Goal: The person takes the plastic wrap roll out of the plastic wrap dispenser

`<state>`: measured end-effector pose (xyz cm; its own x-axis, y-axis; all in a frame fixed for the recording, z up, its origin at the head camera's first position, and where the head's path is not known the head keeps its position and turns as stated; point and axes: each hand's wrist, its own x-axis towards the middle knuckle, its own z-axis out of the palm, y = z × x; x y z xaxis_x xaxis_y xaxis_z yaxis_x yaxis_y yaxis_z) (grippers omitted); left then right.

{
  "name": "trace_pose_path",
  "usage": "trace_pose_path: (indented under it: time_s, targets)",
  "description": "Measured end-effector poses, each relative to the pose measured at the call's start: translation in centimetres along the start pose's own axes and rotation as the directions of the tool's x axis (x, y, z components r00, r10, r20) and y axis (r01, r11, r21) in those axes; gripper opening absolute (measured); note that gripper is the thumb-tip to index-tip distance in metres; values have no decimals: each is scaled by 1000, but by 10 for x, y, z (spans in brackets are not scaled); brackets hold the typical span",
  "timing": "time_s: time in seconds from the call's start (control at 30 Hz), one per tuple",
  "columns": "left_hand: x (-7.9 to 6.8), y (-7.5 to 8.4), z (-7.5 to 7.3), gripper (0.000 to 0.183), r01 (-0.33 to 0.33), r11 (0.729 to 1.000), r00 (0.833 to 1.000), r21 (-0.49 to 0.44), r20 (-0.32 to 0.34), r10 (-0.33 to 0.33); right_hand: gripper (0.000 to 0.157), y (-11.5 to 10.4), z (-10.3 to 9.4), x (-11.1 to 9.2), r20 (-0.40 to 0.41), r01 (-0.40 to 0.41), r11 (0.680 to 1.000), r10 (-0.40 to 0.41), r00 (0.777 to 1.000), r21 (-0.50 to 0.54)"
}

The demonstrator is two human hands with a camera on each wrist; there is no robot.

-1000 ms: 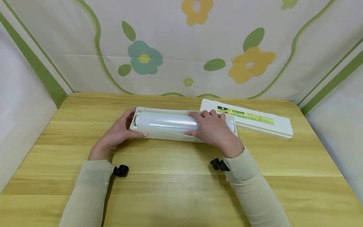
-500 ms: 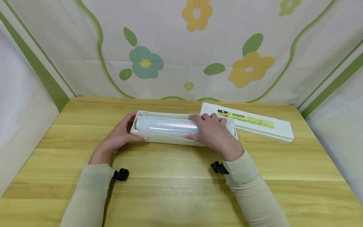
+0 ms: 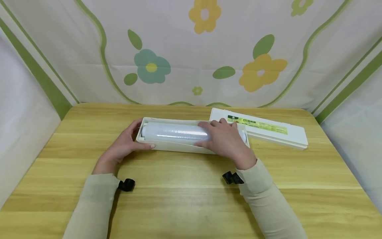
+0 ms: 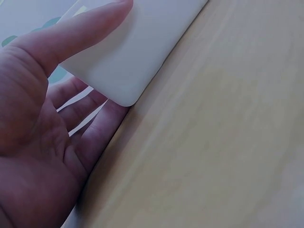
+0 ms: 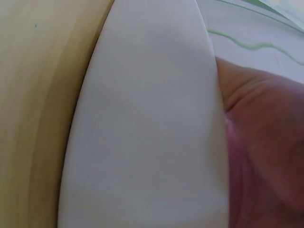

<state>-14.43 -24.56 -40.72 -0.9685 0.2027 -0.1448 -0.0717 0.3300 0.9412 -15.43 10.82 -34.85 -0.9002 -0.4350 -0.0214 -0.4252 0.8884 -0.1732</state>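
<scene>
A long white box (image 3: 179,147) lies on the table with a roll of cling film (image 3: 170,131) inside it. My left hand (image 3: 123,144) grips the box's left end, thumb along the front wall and fingers behind. In the left wrist view, the thumb (image 4: 90,31) lies over the box's wall (image 4: 123,61). My right hand (image 3: 226,141) reaches over the roll's right part and grips it, its thumb at the box's front edge. In the right wrist view, the box's front wall (image 5: 147,118) hides the fingertips from sight.
The white lid (image 3: 293,134) with a green-yellow label lies behind and to the right of the box, partly behind the right hand. A floral curtain (image 3: 185,49) hangs at the table's back edge. The wooden table (image 3: 185,205) stretches in front of the box.
The head view has shifted slightly. Both hands keep their hold, and the box, the roll and the lid stay in place on the table.
</scene>
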Motion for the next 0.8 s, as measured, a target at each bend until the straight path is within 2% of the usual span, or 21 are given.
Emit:
trace_pose_path:
  time_s: [0.3,0.57,0.7,0.8]
  targets:
    - [-1,1,0,109,-13,999,1000,31,4,13,73,10,17,-2,-160,63,998,-61,985,7]
    - [-2,-1,-1,113,-7,999,1000,41,1,7,74,12,24,-4,-252,98,995,-93,963,7]
    - [-3,0,-1,112,-17,999,1000,33,-6,18,74,14,25,-4,-310,122,993,-114,944,6]
    - [-3,1,0,109,-31,999,999,28,-10,31,72,16,25,-3,-369,154,988,-133,920,29]
